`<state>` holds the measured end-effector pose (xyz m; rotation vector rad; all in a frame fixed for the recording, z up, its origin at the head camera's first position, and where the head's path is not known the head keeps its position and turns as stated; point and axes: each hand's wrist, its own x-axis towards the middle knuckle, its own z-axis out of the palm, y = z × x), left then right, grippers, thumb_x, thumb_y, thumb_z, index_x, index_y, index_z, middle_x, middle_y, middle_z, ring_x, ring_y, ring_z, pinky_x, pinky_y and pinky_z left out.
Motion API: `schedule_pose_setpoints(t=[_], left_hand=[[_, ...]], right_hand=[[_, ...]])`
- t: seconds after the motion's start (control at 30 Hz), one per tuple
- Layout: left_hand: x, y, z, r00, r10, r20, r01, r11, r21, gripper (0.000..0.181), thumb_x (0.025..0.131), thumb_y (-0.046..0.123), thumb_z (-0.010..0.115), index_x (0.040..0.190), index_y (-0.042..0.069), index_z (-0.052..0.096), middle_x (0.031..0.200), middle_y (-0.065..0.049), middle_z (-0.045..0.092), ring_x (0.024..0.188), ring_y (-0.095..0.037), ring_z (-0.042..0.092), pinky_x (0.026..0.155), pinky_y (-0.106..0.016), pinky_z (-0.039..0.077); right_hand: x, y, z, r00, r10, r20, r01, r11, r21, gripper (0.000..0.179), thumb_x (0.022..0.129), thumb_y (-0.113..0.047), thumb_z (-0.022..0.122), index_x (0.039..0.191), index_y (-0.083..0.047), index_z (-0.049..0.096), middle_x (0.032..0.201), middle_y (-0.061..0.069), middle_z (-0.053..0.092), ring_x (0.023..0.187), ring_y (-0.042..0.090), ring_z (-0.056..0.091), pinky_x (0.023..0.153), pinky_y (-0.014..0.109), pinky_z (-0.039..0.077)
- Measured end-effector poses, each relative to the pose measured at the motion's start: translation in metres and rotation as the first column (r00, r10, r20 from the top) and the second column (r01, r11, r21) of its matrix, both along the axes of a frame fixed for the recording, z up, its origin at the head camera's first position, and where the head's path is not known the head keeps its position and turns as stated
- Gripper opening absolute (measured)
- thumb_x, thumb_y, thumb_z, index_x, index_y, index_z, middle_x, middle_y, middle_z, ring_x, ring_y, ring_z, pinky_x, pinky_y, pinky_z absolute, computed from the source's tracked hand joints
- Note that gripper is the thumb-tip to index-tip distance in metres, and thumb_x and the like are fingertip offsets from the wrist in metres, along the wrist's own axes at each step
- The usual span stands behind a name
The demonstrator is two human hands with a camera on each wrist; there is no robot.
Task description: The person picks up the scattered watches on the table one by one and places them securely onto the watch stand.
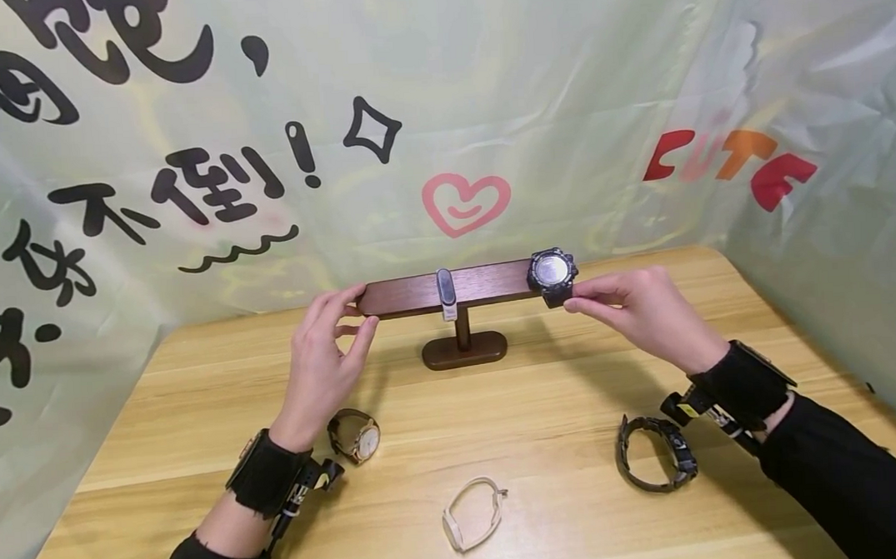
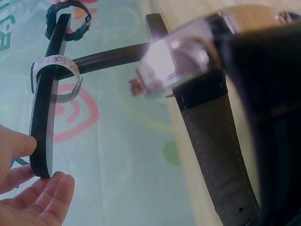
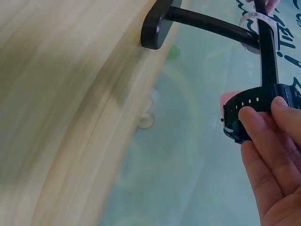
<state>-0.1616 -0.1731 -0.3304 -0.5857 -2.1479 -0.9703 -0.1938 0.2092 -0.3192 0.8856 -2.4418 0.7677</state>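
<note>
A dark wooden T-shaped watch stand [image 1: 404, 295] stands upright at the back of the table. My left hand [image 1: 320, 360] holds the left end of its bar between thumb and fingers. Around the bar's right end sits a chunky black digital watch [image 1: 553, 269], its face tilted up toward the head camera. My right hand [image 1: 648, 312] pinches this watch's strap between thumb and fingers; in the right wrist view the perforated black strap [image 3: 249, 100] curves round the bar. Near the middle of the bar, a fitness band [image 1: 446, 288] with a pale strap loops around it.
On the table [image 1: 546, 459] lie a brown-strapped watch [image 1: 367, 441] beside my left wrist, a cream watch [image 1: 473, 516] at front centre and a black watch [image 1: 658, 454] below my right wrist. A printed cloth [image 1: 562, 141] hangs behind the table.
</note>
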Motion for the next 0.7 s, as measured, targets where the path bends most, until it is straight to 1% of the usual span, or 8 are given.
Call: schedule_pose_setpoints(t=[0.1, 0.23, 0.47, 0.57, 0.7], left_hand=[[-0.007, -0.005, -0.008, 1.0, -0.002, 0.009, 0.002, 1.0, 0.002, 0.043, 0.085, -0.001, 0.07, 0.126, -0.003, 0.059, 0.109, -0.014, 0.057, 0.095, -0.022, 0.059, 0.069, -0.03, 0.057], [-0.011, -0.007, -0.012, 1.0, -0.015, 0.016, 0.015, 1.0, 0.009, 0.043, 0.086, 0.004, 0.07, 0.128, 0.0, 0.059, 0.111, -0.011, 0.057, 0.096, -0.021, 0.058, 0.07, -0.031, 0.058], [-0.011, -0.007, -0.012, 1.0, -0.017, 0.017, 0.017, 1.0, 0.007, 0.043, 0.087, 0.005, 0.07, 0.128, 0.0, 0.059, 0.11, -0.011, 0.058, 0.096, -0.022, 0.058, 0.07, -0.031, 0.057], [-0.011, -0.008, -0.012, 1.0, -0.016, 0.021, 0.015, 1.0, 0.006, 0.043, 0.087, 0.005, 0.07, 0.128, 0.001, 0.059, 0.11, -0.01, 0.058, 0.096, -0.021, 0.058, 0.071, -0.029, 0.057], [-0.01, -0.009, -0.011, 1.0, -0.014, 0.027, 0.014, 1.0, 0.009, 0.042, 0.088, 0.004, 0.069, 0.129, 0.003, 0.059, 0.111, -0.008, 0.057, 0.097, -0.018, 0.058, 0.072, -0.027, 0.057]], right_hand=[[-0.002, -0.003, -0.001, 1.0, 0.011, -0.008, -0.011, 1.0, 0.005, 0.014, 0.085, -0.022, 0.074, 0.098, -0.019, 0.078, 0.089, -0.01, 0.072, 0.075, -0.002, 0.065, 0.052, 0.014, 0.047], [-0.003, -0.006, -0.003, 1.0, 0.008, -0.007, -0.008, 1.0, 0.02, 0.014, 0.085, -0.022, 0.074, 0.097, -0.018, 0.079, 0.086, -0.009, 0.072, 0.073, -0.002, 0.065, 0.048, 0.014, 0.044], [-0.004, -0.009, -0.005, 1.0, -0.02, 0.011, 0.02, 1.0, 0.024, 0.013, 0.085, -0.022, 0.074, 0.097, -0.02, 0.079, 0.086, -0.009, 0.072, 0.068, -0.005, 0.063, 0.044, 0.018, 0.041], [-0.005, -0.01, -0.006, 1.0, -0.014, 0.022, 0.014, 1.0, 0.016, 0.013, 0.086, -0.024, 0.072, 0.098, -0.021, 0.078, 0.088, -0.009, 0.072, 0.07, -0.004, 0.063, 0.045, 0.018, 0.043], [-0.004, -0.013, -0.007, 0.999, 0.004, 0.032, -0.004, 1.0, 0.012, 0.014, 0.087, -0.024, 0.071, 0.099, -0.02, 0.078, 0.089, -0.008, 0.072, 0.071, -0.004, 0.064, 0.044, 0.018, 0.042]])
